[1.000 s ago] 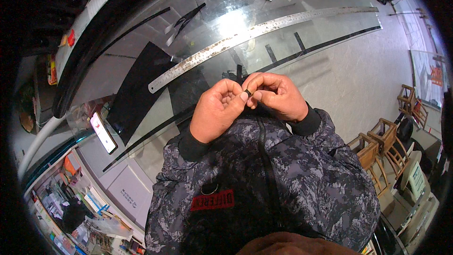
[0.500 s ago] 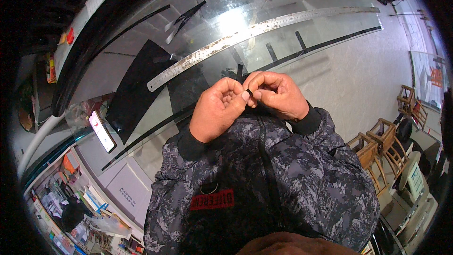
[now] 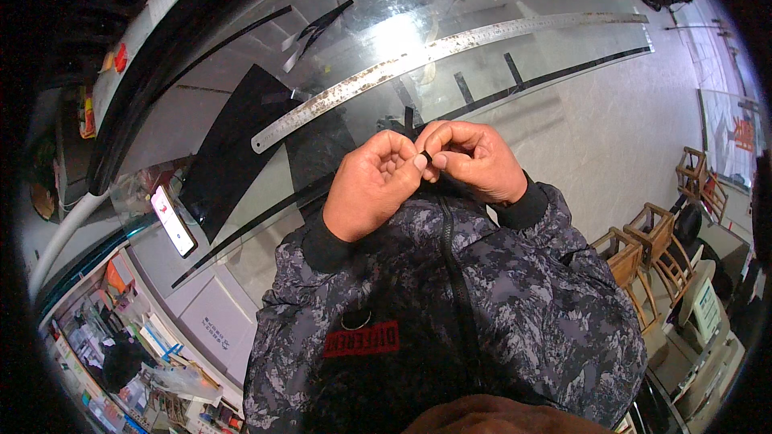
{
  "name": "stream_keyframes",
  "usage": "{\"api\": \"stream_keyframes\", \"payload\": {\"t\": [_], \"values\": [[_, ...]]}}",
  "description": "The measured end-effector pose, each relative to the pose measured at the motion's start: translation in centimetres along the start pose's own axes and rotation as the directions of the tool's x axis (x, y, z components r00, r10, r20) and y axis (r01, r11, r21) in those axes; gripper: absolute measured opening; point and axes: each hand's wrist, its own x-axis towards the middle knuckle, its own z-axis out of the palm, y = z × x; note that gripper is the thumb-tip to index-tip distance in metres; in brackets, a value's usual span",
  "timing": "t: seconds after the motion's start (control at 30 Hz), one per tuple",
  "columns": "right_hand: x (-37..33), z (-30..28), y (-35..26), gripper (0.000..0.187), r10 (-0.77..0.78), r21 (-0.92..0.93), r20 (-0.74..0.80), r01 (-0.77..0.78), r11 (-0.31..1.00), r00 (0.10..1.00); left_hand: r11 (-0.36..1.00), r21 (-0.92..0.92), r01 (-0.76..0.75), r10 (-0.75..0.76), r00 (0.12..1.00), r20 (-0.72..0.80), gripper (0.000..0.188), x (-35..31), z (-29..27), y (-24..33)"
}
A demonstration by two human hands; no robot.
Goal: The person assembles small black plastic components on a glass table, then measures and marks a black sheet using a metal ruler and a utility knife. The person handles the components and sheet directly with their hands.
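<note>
While the big glass sheet (image 3: 563, 137) lies flat across the work table, both hands are held just above its near edge, close to the person's chest. On the glass are a large dark film piece (image 3: 241, 145), a long metal ruler (image 3: 418, 60) lying at an angle, a few narrow black strips (image 3: 515, 72), and scissors (image 3: 318, 28) further back. A phone (image 3: 172, 220) with a lit screen rests at the left part of the table.

The left hand (image 3: 371, 185) and right hand (image 3: 476, 162) touch each other at the fingertips. Fingers of both are curled tight, w/ thumb and forefinger pinched narrow on a small dark strip (image 3: 427, 159), prob. a bit of film; only a tiny end shows between the nails, so I cannot tell its full shape.

Risks, as I judge:
- Glass edge is very near the wrists; a sudden pull could knock a sleeve or hand against it.
- Ruler is loose, so an elbow push may slide it and scratch the glass.
- Thin film may tear, crease or stick to itself if the two pinches pull unevenly.
- Such a small piece is easily dropped; against the dark patterned jacket (image 3: 482, 313) it would be hard to find.
</note>
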Motion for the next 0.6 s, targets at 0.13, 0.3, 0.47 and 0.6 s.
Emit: {"api": "stream_keyframes", "payload": {"t": [0.13,0.3,0.47,0.6], "values": [[-0.02,-0.01,0.08,0.006,-0.002,0.002,0.0,0.002,1.0,1.0,1.0,0.003,-0.006,0.006,1.0,0.001,0.01,-0.01,0.06,-0.02],[-0.11,0.01,-0.11,0.006,0.007,-0.018,-0.007,-0.007,1.0,1.0,1.0,-0.021,-0.01,0.01,1.0,0.001,0.009,-0.05,0.14,-0.09],[-0.13,0.07,-0.24,0.007,-0.005,-0.013,0.008,0.005,1.0,1.0,1.0,-0.005,-0.015,0.015,1.0,-0.006,0.009,-0.08,0.13,-0.06],[-0.16,0.08,-0.21,0.008,-0.009,-0.019,0.006,0.009,1.0,1.0,1.0,-0.012,-0.018,0.018,1.0,-0.009,0.01,-0.08,0.25,-0.08]]}}
